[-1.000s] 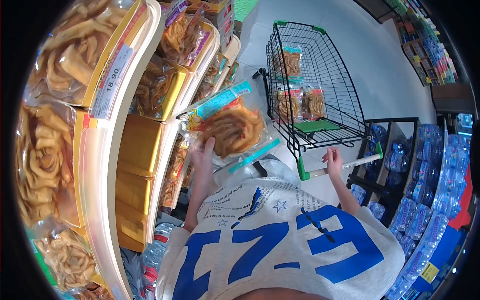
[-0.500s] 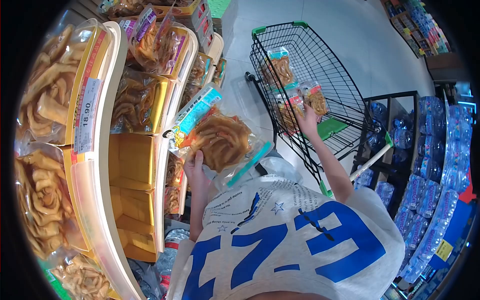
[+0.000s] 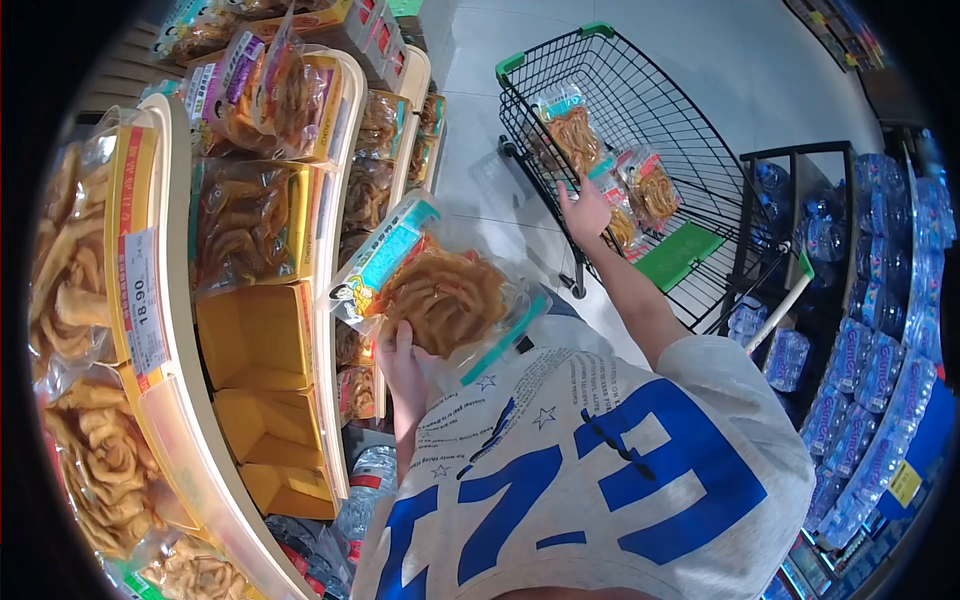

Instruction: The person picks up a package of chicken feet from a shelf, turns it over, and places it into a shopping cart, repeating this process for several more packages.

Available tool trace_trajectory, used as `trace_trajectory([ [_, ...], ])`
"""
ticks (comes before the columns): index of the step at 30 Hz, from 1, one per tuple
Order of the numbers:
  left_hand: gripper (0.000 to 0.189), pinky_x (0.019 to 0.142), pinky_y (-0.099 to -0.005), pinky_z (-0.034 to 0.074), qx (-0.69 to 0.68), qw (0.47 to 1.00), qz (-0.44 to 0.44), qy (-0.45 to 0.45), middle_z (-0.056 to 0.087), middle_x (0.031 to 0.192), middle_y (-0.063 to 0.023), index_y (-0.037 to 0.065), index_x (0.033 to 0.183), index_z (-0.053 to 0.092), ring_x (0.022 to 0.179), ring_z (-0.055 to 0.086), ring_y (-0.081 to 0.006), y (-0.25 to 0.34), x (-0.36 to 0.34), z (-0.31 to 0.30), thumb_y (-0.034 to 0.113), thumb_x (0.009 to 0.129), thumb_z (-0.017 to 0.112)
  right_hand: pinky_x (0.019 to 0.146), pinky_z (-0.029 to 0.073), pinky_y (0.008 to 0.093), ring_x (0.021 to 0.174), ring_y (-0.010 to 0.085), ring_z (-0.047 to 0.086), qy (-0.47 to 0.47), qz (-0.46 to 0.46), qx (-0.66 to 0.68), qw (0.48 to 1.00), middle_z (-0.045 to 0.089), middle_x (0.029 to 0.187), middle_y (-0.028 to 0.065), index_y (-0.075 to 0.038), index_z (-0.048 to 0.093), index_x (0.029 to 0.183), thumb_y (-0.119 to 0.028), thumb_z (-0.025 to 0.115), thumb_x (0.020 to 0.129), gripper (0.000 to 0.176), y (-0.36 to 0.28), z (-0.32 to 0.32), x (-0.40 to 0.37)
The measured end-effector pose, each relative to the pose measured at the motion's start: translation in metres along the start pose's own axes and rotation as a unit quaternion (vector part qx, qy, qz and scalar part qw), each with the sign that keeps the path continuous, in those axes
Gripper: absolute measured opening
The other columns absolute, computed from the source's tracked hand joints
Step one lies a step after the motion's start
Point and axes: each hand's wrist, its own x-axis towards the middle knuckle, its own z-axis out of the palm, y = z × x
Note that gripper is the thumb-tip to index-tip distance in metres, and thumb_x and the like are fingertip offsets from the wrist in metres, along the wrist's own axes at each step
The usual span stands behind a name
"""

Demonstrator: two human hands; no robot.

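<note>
My left hand grips the lower edge of a clear packet of brown flower-shaped food, thumb on its front. The packet has a light-blue label with a cartoon figure and a teal strip along one edge. My right hand is over the near side of the shopping cart, thumb and fingers apart, close to the packets lying inside. One cart packet has a blue label; beside it lies a red-labelled packet. Another packet is partly hidden by my right hand.
On the left, shelves carry similar packets in yellow boxes, with a price tag reading 18.90. Bare yellow boxes sit lower down. Wrapped bottled water is stacked at the right, beside a black rack.
My right hand has come off the packets in the cart and moved left, towards the cart's near side. The left hand still holds its packet. The view has shifted slightly.
</note>
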Motion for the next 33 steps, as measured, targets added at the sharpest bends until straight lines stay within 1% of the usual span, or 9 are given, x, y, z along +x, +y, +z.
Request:
trace_trajectory([
  [1,0.024,0.082,-0.0257,0.04,0.01,1.0,-0.009,-0.012,0.059,0.102,-0.0078,-0.004,0.103,0.057,0.09,0.053,-0.0117,-0.001,0.003,0.001,0.017,0.093,0.051,0.064,0.049,0.0402,0.071,0.0297,0.063,0.001,0.002,-0.001,1.0,0.064,0.077,0.0116,-0.007,0.06,0.096,-0.047,0.06,0.079,0.043,0.0,-0.005,-0.004],
  [6,0.024,0.08,-0.0244,0.04,-0.058,0.993,-0.076,-0.069,0.059,0.101,-0.0055,-0.004,0.104,0.057,0.089,0.052,-0.0098,-0.011,0.017,0.006,0.017,0.093,0.051,0.059,0.048,0.038,0.069,0.0268,0.063,-0.052,0.023,0.035,0.998,0.064,0.075,0.0062,-0.01,0.062,0.101,-0.054,0.059,0.078,0.049,0.015,-0.021,-0.036],
  [7,0.024,0.081,-0.0242,0.04,-0.066,0.991,-0.084,-0.082,0.059,0.101,-0.0052,-0.003,0.105,0.057,0.09,0.053,-0.0097,-0.013,0.019,0.005,0.017,0.093,0.051,0.053,0.046,0.036,0.059,0.0233,0.06,-0.006,0.005,0.031,0.999,0.059,0.066,0.0031,-0.011,0.064,0.094,-0.049,0.064,0.076,0.042,0.017,-0.021,-0.044],
  [12,0.026,0.085,-0.0253,0.042,-0.149,0.977,-0.071,-0.135,0.06,0.105,-0.0057,-0.001,0.111,0.055,0.095,0.056,-0.0123,-0.003,0.021,0.003,0.018,0.093,0.051,0.052,0.045,0.0346,0.058,0.022,0.06,-0.023,-0.019,0.059,0.998,0.059,0.064,0.0028,-0.011,0.065,0.095,-0.042,0.062,0.08,0.035,0.029,-0.041,-0.082],
  [21,0.037,0.092,-0.0325,0.043,-0.219,0.958,-0.104,-0.152,0.058,0.115,-0.0076,0.002,0.121,0.051,0.104,0.056,-0.0184,-0.04,0.044,-0.013,0.027,0.095,0.048,0.057,0.047,0.037,0.066,0.026,0.062,-0.076,-0.078,0.087,0.99,0.064,0.074,0.0073,-0.013,0.067,0.097,-0.034,0.059,0.083,0.026,0.068,-0.067,-0.148],
  [24,0.035,0.081,-0.032,0.049,-0.236,0.961,-0.129,-0.071,0.06,0.109,-0.0072,0.006,0.122,0.05,0.097,0.059,-0.0175,-0.056,0.061,-0.007,0.028,0.096,0.046,0.058,0.048,0.036,0.066,0.026,0.062,-0.118,-0.06,0.079,0.988,0.065,0.074,0.0071,-0.016,0.068,0.097,-0.034,0.057,0.085,0.025,0.087,-0.067,-0.169],
  [27,0.038,0.085,-0.0312,0.047,-0.192,0.951,-0.199,-0.141,0.061,0.109,-0.0078,0.003,0.123,0.05,0.095,0.059,-0.0176,-0.055,0.093,0.003,0.03,0.097,0.043,0.057,0.048,0.0352,0.066,0.0252,0.063,-0.151,0.006,0.103,0.983,0.065,0.071,0.0062,-0.019,0.068,0.096,-0.037,0.054,0.087,0.025,0.1,-0.068,-0.179],
  [31,0.038,0.079,-0.0263,0.047,-0.012,0.948,-0.188,-0.258,0.063,0.1,-0.0068,-0.001,0.111,0.058,0.087,0.058,-0.0123,-0.082,0.149,0.023,0.032,0.096,0.046,0.055,0.047,0.0353,0.064,0.0239,0.064,-0.201,0.144,0.066,0.967,0.064,0.066,0.004,-0.021,0.068,0.095,-0.043,0.05,0.088,0.029,0.108,-0.065,-0.188],
  [33,0.038,0.075,-0.0243,0.046,0.096,0.933,-0.159,-0.308,0.064,0.094,-0.0059,-0.002,0.104,0.062,0.083,0.057,-0.0099,-0.101,0.176,0.035,0.032,0.095,0.049,0.055,0.047,0.036,0.064,0.0237,0.064,-0.197,0.155,0.018,0.968,0.064,0.065,0.0029,-0.021,0.067,0.092,-0.046,0.05,0.087,0.03,0.103,-0.07,-0.189],
])
